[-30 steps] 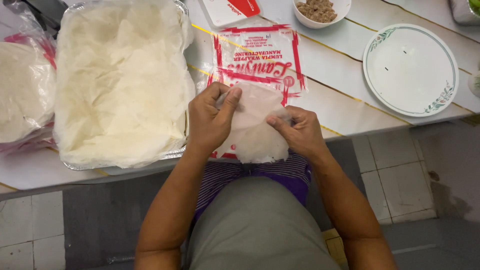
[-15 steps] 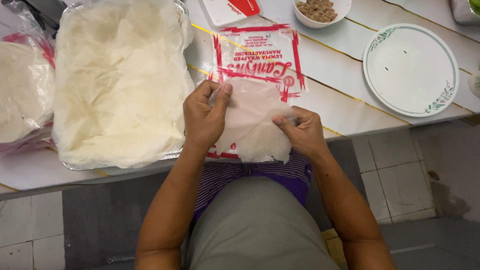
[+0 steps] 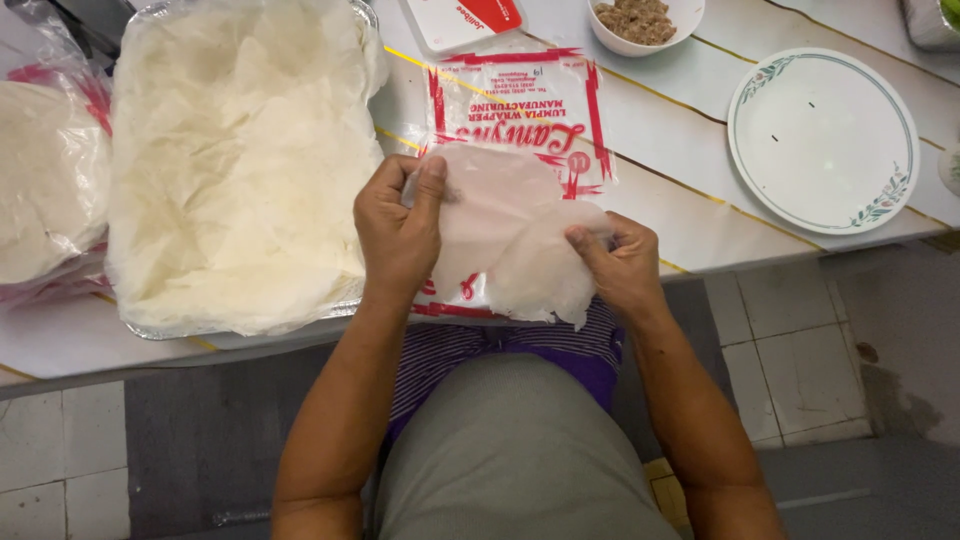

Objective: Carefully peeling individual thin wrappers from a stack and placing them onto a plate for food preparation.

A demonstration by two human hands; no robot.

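Pinching the upper left edge of a thin, pale, translucent round wrapper sheet (image 3: 500, 225) between the thumb and fingers (image 3: 432, 180) of the left hand (image 3: 398, 230). Gripping the lower right part of the same sheet with the right hand (image 3: 622, 268), thumb lying across the top of it and the other fingers hidden behind it. Holding the sheet stretched between both hands just above the near edge of the white surface with thin yellow lines (image 3: 690, 215), the lower edge drooping in ragged folds over a purple striped garment (image 3: 520, 345).

Lying directly beneath the sheet, a flat clear plastic packet with red printing and a red border (image 3: 520, 100), flat on the surface. Sitting just left of the left hand, a large foil tray (image 3: 150, 328) heaped with separated pale wrappers. Resting at the far left edge, a plastic bag holding a stack of round wrappers (image 3: 40, 190). Standing beyond the packet, a small white bowl of brown minced filling (image 3: 645, 22) and a white lid with a red label (image 3: 465, 18). Lying well to the right, a white round plate with a green leaf rim pattern (image 3: 822, 140).
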